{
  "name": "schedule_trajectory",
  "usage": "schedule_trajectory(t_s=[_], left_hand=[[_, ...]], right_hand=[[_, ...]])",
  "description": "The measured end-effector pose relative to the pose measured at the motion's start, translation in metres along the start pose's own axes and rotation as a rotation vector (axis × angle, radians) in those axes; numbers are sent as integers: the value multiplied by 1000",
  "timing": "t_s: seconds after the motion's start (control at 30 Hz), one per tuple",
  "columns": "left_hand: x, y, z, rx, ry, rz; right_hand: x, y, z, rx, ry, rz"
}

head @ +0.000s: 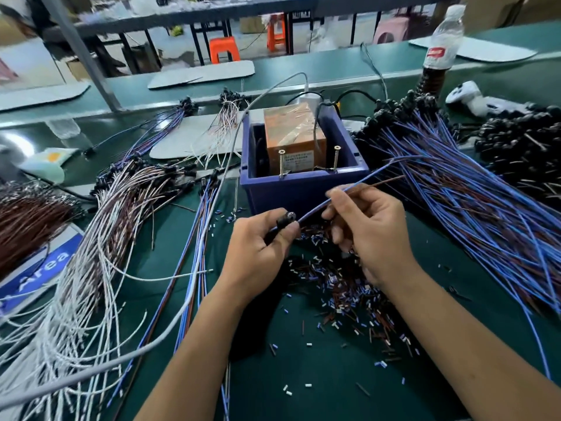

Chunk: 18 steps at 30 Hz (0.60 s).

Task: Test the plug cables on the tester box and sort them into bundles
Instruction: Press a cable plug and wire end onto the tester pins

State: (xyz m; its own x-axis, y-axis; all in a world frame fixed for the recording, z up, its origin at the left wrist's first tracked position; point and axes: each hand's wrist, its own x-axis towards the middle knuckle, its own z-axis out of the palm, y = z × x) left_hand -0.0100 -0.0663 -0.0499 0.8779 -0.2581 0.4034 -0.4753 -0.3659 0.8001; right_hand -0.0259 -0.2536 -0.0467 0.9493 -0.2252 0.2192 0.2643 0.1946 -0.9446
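Left hand [261, 241]: curled around the black plug [283, 222] of 1 cable, fingers [293, 230] closed on it, plug end up near the thumb.
Right hand [368, 229]: thumb and forefinger pinching the blue wire [315, 208] of the same cable, other fingers loosely curled below.
Held cable: running from the left hand up and right through the right hand, its blue and brown leads [385, 173] reaching toward the pile on the right.
Tester box [293, 138]: orange, wrapped in clear tape, sitting inside a blue bin [303, 189] just beyond the hands; 2 upright screws [281, 164] at its front edge.
Untested pile [473, 189]: blue and brown cables with black plugs, fanned across the right of the counter [318, 384], plugs toward the far side.
Left bundles: white and brown cables [100, 238] spread over the near left; a dark brown bundle [30, 217] at the far left; a small blue and brown group [200, 238] lying between the white cables and the bin.
Far bundles: 1 purple-blue bundle [161, 129] and 1 pale bundle [226, 117] lying past the bin to the left.
Offcuts [343, 287]: short blue, white and brown bits of insulation heaped under the right hand and scattered toward the near edge.
Grey cord [212, 226]: running from the bin area down across the left bundles.
Bottle [440, 47]: clear plastic, red label, standing at the far right.
Blue sign [39, 271]: white lettering, partly under the white cables.
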Motion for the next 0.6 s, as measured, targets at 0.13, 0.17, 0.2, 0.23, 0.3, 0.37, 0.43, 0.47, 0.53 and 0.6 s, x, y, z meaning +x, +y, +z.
schedule_trajectory(t_s=[0.13, 0.17, 0.2, 0.23, 0.3, 0.37, 0.43, 0.47, 0.53, 0.6], left_hand=[[-1, -1, 0, 99, -13, 36], [0, -2, 0, 144, 16, 56], [1, -1, 0, 170, 45, 77], [2, 1, 0, 171, 73, 104], [3, 6, -1, 128, 132, 172], [4, 14, -1, 92, 193, 232], [9, 24, 0, 77, 193, 262], [13, 29, 1, 86, 168, 266], [20, 36, 4, 98, 105, 244], [23, 39, 6, 23, 32, 167]], right_hand=[[2, -8, -6, 119, 47, 42], [2, -9, -7, 102, 43, 41], [2, -9, -6, 67, 28, 37], [1, -8, -6, 22, -3, 35], [-1, -7, -4, -61, -110, 52], [-3, -6, -2, -150, -243, 57], [-6, -6, 1, -245, -360, 41], [-7, -6, 2, -269, -398, 35], [-9, -4, 5, -284, -418, 22], [-10, -2, 6, -289, -417, 30]])
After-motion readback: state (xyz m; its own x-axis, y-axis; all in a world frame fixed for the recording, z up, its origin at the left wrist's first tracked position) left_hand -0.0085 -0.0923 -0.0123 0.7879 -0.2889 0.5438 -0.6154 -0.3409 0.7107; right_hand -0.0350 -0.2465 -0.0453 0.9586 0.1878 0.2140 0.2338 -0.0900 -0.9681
